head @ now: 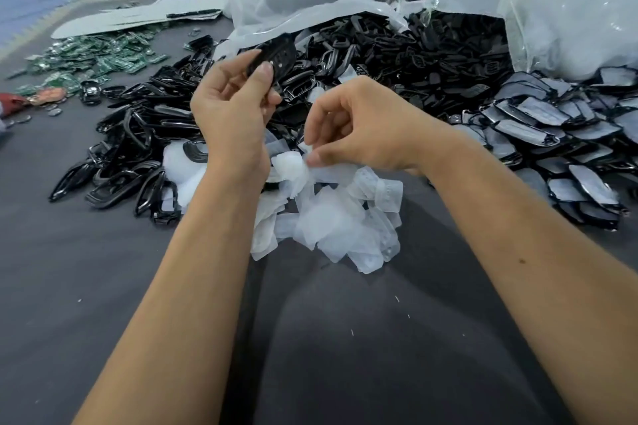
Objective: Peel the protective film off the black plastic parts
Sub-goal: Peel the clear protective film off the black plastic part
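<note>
The left hand [230, 114] holds up a black plastic key-shell part [276, 57] between thumb and curled fingers, while the right hand [359, 128] pinches a thin whitish film strip [308, 148] just above the heap of peeled translucent films [331, 217]. Piles of black parts [145, 134] lie close at left, behind and right; the dark grey table [345, 338] near the forearms is open.

Both forearms bare, reaching forward. Left hand [229, 110] raised, thumb and curled fingers pinching a black part [276, 57]. Right hand [359, 128] lower, beside it, thumb and forefinger pinching a film strip [305, 148].
</note>
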`<control>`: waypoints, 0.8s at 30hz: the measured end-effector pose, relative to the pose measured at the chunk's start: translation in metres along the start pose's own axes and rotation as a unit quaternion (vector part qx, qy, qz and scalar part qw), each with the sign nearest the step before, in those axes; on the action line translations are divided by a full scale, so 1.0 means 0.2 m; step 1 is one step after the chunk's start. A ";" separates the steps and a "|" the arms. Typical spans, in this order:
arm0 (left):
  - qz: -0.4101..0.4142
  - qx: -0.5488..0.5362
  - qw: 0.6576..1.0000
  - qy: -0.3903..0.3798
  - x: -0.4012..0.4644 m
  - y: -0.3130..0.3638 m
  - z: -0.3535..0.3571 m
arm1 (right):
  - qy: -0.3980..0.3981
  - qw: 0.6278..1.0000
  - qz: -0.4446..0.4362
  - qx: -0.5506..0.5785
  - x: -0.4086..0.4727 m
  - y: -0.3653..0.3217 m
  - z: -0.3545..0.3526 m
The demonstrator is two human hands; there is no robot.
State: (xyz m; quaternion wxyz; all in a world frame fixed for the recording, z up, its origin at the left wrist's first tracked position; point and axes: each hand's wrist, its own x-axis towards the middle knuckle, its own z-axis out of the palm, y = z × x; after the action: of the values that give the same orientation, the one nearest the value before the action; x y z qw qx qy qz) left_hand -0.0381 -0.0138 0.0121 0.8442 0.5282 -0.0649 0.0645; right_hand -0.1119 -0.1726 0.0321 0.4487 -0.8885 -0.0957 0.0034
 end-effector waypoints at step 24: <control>0.003 0.153 0.988 -0.029 0.02 -0.08 -0.09 | 0.144 0.977 -0.019 0.154 0.11 0.22 0.14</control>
State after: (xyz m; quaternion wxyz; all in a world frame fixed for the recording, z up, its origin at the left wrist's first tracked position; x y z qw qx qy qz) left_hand -0.0302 -0.0047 -0.0081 0.7512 0.6524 -0.0799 0.0609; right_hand -0.0856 -0.1724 -0.0181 0.5888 -0.7982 -0.0452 -0.1189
